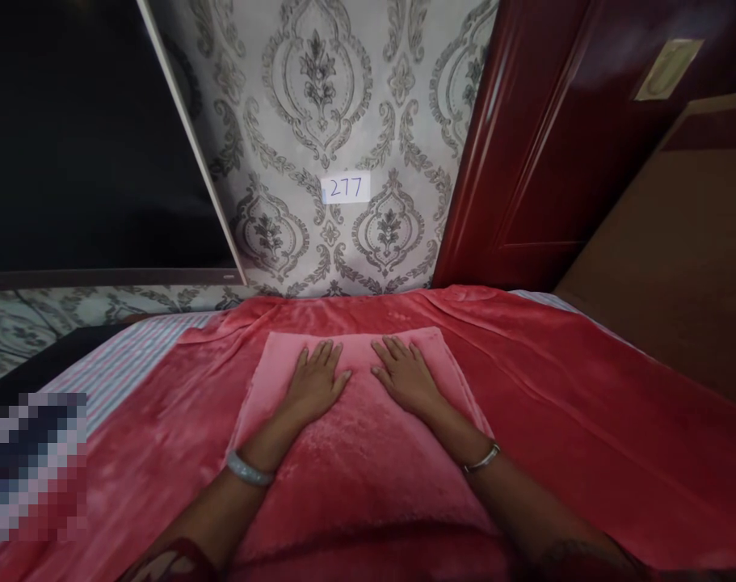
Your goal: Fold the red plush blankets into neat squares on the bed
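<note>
A pink plush cloth (355, 453), apparently folded, lies flat in front of me on a red plush blanket (561, 436). My left hand (315, 383) rests palm down on the far left part of the pink cloth, fingers spread. On its far right part my right hand (407, 378) is also laid flat, with the fingers apart. Neither hand grips anything. A pale bangle (250, 469) is on my left wrist and a silver bracelet (482, 459) on the right one. The near end of the pink cloth runs into shadow.
Under the red blanket shows a striped sheet (131, 356). A dark television screen (89, 145) stands at the left. Patterned wallpaper (319, 89) with a paper label (346, 187) reading 277 is behind. A dark red door (525, 145) and a brown panel (676, 259) rise at the right.
</note>
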`<state>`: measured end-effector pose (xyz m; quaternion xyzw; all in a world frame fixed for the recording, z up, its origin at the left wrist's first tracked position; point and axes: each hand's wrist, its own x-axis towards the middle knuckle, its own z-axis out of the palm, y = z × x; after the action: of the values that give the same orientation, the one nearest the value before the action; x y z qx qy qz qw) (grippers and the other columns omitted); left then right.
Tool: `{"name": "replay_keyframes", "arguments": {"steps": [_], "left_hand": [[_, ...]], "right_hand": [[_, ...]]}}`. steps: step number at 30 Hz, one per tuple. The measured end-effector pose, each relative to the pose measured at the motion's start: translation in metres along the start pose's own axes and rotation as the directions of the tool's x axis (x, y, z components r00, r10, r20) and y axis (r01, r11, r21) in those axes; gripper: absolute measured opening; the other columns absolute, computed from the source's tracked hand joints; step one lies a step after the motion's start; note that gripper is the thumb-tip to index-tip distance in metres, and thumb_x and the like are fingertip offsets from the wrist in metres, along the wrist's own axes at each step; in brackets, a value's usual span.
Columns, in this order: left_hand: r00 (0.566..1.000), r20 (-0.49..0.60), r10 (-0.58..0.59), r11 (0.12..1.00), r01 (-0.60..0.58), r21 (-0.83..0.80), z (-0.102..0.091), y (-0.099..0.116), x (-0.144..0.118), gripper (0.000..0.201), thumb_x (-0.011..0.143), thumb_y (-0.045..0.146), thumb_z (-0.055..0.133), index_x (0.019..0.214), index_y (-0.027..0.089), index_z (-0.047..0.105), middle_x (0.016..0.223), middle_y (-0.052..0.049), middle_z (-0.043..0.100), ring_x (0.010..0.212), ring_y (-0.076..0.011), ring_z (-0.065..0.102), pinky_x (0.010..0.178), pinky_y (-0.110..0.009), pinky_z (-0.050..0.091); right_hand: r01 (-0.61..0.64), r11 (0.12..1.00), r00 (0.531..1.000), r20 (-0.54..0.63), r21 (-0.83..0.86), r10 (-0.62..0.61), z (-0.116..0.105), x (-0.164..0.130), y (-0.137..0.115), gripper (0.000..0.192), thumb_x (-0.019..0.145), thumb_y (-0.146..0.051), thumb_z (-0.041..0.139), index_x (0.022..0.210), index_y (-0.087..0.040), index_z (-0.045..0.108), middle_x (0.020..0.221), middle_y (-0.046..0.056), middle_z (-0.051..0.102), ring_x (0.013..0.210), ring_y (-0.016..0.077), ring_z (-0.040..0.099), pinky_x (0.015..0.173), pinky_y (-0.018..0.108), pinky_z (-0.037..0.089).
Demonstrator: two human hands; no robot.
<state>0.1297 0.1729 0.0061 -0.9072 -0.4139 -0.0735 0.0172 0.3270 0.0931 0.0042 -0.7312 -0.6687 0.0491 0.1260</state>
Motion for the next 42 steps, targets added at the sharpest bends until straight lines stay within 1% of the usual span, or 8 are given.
{"name": "replay_keyframes", "arguments": {"steps": [12,17,21,28,31,34,38,42], "left_hand": [[0.979,-0.027,-0.204,0.976,0.205,0.068,-0.017,-0.012,-0.004,0.063,0.102,0.05,0.033,0.155,0.017,0.041,0.164,-0.015,0.034,0.153,-0.0324,0.027,0.123,-0.063,0.014],[0.928,0.098,-0.36,0.932,0.362,-0.006,-0.026,-0.037,-0.006,0.065,0.101,0.049,0.031,0.159,0.018,0.033,0.168,-0.012,0.024,0.156,-0.0302,0.018,0.123,-0.061,0.013],[0.914,0.132,-0.383,0.918,0.393,-0.059,-0.029,-0.046,-0.007,0.066,0.101,0.048,0.03,0.159,0.016,0.032,0.168,-0.013,0.024,0.156,-0.0273,0.019,0.124,-0.055,0.018],[0.921,0.084,-0.38,0.918,0.387,-0.087,-0.034,-0.047,-0.009,0.064,0.101,0.043,0.032,0.156,0.011,0.035,0.166,-0.018,0.027,0.155,-0.0285,0.024,0.123,-0.057,0.021],[0.933,-0.001,-0.361,0.931,0.36,-0.063,-0.041,-0.038,-0.025,0.067,0.1,0.046,0.035,0.157,0.01,0.034,0.167,-0.02,0.024,0.156,-0.032,0.019,0.123,-0.06,0.015],[0.965,-0.045,-0.257,0.966,0.257,-0.012,-0.044,-0.022,-0.054,0.072,0.099,0.052,0.036,0.157,0.009,0.034,0.166,-0.021,0.026,0.156,-0.0325,0.017,0.124,-0.058,0.013],[0.979,0.035,-0.203,0.979,0.202,0.018,-0.033,-0.005,-0.088,0.077,0.097,0.058,0.039,0.157,0.01,0.036,0.165,-0.022,0.025,0.155,-0.0364,0.018,0.122,-0.062,0.016],[0.97,0.022,-0.241,0.969,0.239,0.055,-0.016,-0.003,-0.098,0.074,0.097,0.059,0.041,0.157,0.016,0.038,0.166,-0.02,0.023,0.155,-0.0368,0.016,0.122,-0.063,0.017]], "right_hand": [[-0.006,0.999,0.999,-0.04,-0.034,0.005,-0.003,0.001,0.004,0.058,0.105,-0.048,0.032,0.158,-0.023,0.036,0.166,0.011,0.029,0.154,0.0268,0.023,0.123,0.053,0.013],[-0.204,0.978,0.979,-0.031,-0.053,0.203,-0.015,0.002,0.033,0.058,0.105,-0.047,0.03,0.157,-0.024,0.037,0.168,0.009,0.027,0.155,0.0271,0.017,0.123,0.057,0.011],[-0.368,0.929,0.93,0.017,0.045,0.367,-0.018,-0.002,0.06,0.062,0.105,-0.049,0.025,0.161,-0.023,0.026,0.17,0.009,0.017,0.154,0.0283,0.021,0.118,0.055,0.027],[-0.418,0.908,0.908,0.013,0.002,0.418,-0.032,-0.009,0.063,0.063,0.104,-0.049,0.029,0.162,-0.022,0.024,0.17,0.013,0.017,0.156,0.0304,0.014,0.12,0.057,0.023],[-0.304,0.951,0.953,-0.029,-0.055,0.303,-0.048,-0.009,0.043,0.062,0.104,-0.044,0.032,0.161,-0.021,0.026,0.17,0.013,0.017,0.157,0.0294,0.011,0.122,0.057,0.018],[-0.013,0.998,1.0,0.013,-0.059,0.014,-0.054,-0.007,0.006,0.06,0.104,-0.042,0.036,0.16,-0.024,0.03,0.169,0.011,0.019,0.157,0.0278,0.013,0.123,0.055,0.017],[0.349,0.937,0.929,0.13,0.008,-0.347,-0.039,-0.003,-0.045,0.056,0.104,-0.045,0.038,0.158,-0.031,0.035,0.169,0.006,0.022,0.156,0.0261,0.016,0.123,0.055,0.015],[0.442,0.896,0.881,0.171,0.035,-0.441,-0.019,0.008,-0.057,0.059,0.104,-0.049,0.038,0.158,-0.027,0.034,0.168,0.005,0.022,0.156,0.0272,0.016,0.124,0.056,0.012]]}}
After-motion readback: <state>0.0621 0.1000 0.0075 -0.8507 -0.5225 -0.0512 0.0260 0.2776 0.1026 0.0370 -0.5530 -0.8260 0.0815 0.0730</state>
